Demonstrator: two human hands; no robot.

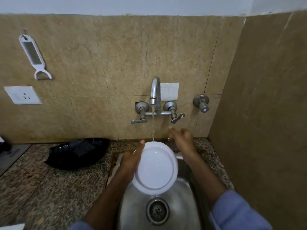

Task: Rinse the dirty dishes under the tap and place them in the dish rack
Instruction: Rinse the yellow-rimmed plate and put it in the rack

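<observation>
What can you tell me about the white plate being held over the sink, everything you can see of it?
The white plate is round and glossy, ceramic by its look, with a raised rim around a shallow well. It is tilted, face toward the camera, above the steel sink. The left hand grips its left edge. The tap's stream lands on its top rim. Its face looks clean.

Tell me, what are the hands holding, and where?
The left hand grips the white plate by its left rim. The right hand holds nothing.
</observation>
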